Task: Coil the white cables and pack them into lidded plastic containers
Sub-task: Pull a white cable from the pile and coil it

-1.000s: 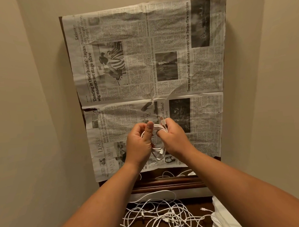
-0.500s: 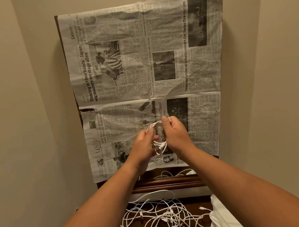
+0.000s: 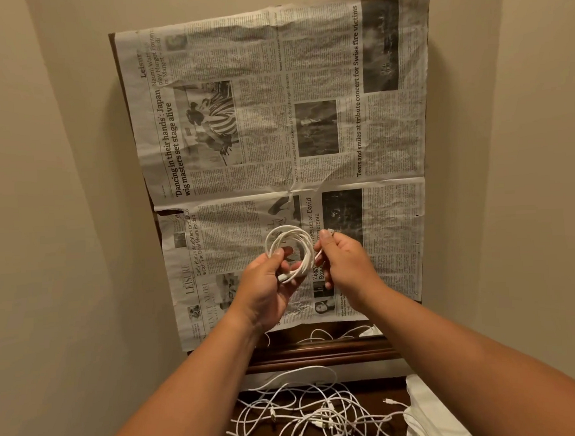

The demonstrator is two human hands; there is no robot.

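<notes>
A spread newspaper sheet [image 3: 276, 136] hangs over an upright panel in a dark wooden frame [image 3: 318, 355]. I work in front of it, so the white cord shows against the print. Below my forearms the tangle of loose white cables [image 3: 304, 415] lies on the dark surface, near enough to draw the next one from. Something white and folded [image 3: 429, 409] sits beside it at the right edge; I cannot tell what it is. No lidded container is in view, so I judge packing comes later.

My left hand [image 3: 266, 284] is raised at chest height, thumb and fingers pinching the lower left of the coiled cable [image 3: 290, 247] so the turns stay stacked. My right hand [image 3: 344, 261] is just beside it, fingertips closed narrowly on the free end [image 3: 329, 230], keeping it taut for the final wrap.

The coil stands nearly upright with its open face toward me. It is close to round, so it has no marked long axis. The tail leaves its lower right and runs up and to the right. One plug [image 3: 284, 278] pokes out by my left thumb, pointing left.
</notes>
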